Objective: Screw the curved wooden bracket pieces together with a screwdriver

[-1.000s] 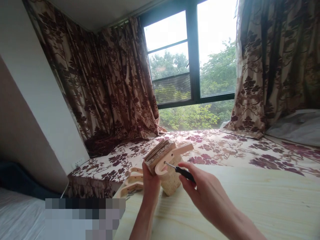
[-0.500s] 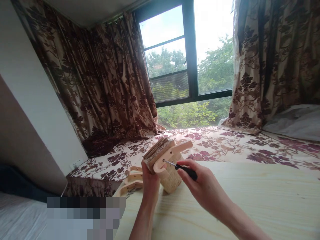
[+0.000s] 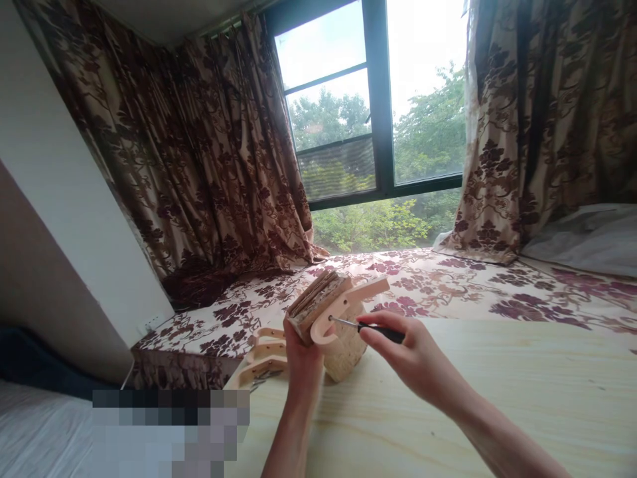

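Note:
My left hand (image 3: 301,355) grips a rough wooden block (image 3: 346,355) from its left side, tilted above the board; the fingers are partly hidden behind it. Against the block's face lies a pale, curved wooden hook (image 3: 343,304) with dark holes along it. In my right hand (image 3: 398,342) is a screwdriver (image 3: 381,330) with a black handle, pinched between thumb and fingers. Its thin metal shaft points left, and the tip meets the hook at the lower hole. Whether a screw sits there is too small to tell.
More wooden hooks (image 3: 263,364) lie on the pale wooden board (image 3: 478,398) left of my left hand, with small screws (image 3: 263,378) beside them. Behind the board stretches a flower-patterned cloth (image 3: 428,272) below the window. Curtains (image 3: 213,153) hang at both sides.
The block and hook have shifted slightly right and up in view. My right hand has moved a little right, its fingers turned around the screwdriver handle; the tip stays at the same hole.

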{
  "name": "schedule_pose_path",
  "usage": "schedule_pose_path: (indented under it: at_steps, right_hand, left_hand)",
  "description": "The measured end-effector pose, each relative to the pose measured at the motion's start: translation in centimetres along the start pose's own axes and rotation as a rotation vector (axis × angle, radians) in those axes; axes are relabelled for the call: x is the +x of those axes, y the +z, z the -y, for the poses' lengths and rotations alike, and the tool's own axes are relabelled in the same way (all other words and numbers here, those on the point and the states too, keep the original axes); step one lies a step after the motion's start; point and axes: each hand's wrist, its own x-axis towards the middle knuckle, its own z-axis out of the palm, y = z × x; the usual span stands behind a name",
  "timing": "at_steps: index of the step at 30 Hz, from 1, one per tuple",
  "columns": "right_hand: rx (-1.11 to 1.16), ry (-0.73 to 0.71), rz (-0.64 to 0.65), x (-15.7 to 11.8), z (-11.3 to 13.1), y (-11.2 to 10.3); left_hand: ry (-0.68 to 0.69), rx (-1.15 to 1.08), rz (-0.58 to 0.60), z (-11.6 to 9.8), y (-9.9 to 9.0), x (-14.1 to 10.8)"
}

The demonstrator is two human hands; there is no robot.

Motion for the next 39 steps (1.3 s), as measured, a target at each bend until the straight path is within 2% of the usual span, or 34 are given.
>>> schedule_pose_path:
  at_steps: [3,7,9,11,15,17,20,24,27,29,32,34,36,39]
  right_hand:
    - [-0.174,-0.03,-0.014,-0.4,0.5,0.0]
    - [-0.543,-0.344,-0.039,-1.1,1.1,0.0]
    - [-0.583,-0.432,-0.047,-1.2,1.1,0.0]
    - [-0.47,-0.353,-0.05,-1.0,0.8,0.1]
    - [-0.03,0.032,0.005,-0.3,0.1,0.3]
    - [0.052,0.102,0.032,-0.1,0.1,0.3]
    - [-0.144,0.049,0.011,-0.4,0.5,0.2]
    - [-0.503,-0.21,-0.016,-1.0,1.1,0.1]
    - [-0.579,-0.324,-0.011,-1.1,1.1,0.0]
    - [-0.478,-0.244,-0.015,-0.8,0.9,-0.1]
    - [-0.156,0.003,0.037,-0.2,0.5,-0.3]
    - [-0.01,0.106,0.086,0.1,0.4,-0.5]
    - [-0.006,0.131,0.1,0.1,0.4,-0.5]
    - [-0.167,0.08,0.077,-0.3,0.6,-0.4]
  left_hand:
    - [-0.008,0.013,-0.005,-0.1,-0.1,-0.1]
    - [-0.036,0.026,0.008,0.2,-0.2,-0.1]
    - [-0.038,0.028,0.009,0.3,-0.2,-0.1]
    - [-0.029,0.026,0.003,0.3,-0.1,-0.1]
    - [0.006,0.028,-0.024,0.3,-0.1,-0.1]
    - [0.022,0.034,-0.03,0.3,-0.1,-0.1]
    - [0.035,0.04,-0.036,0.4,-0.2,0.0]
    - [0.047,0.056,-0.031,0.6,-0.1,0.0]
    - [0.064,0.067,-0.036,0.6,0.0,-0.1]
    - [0.073,0.067,-0.033,0.6,0.0,-0.2]
    - [0.072,0.059,-0.013,0.5,0.0,-0.3]
    - [0.073,0.05,-0.005,0.5,0.0,-0.3]
    - [0.075,0.041,0.001,0.5,0.0,-0.2]
    - [0.08,0.031,0.0,0.6,0.0,-0.1]
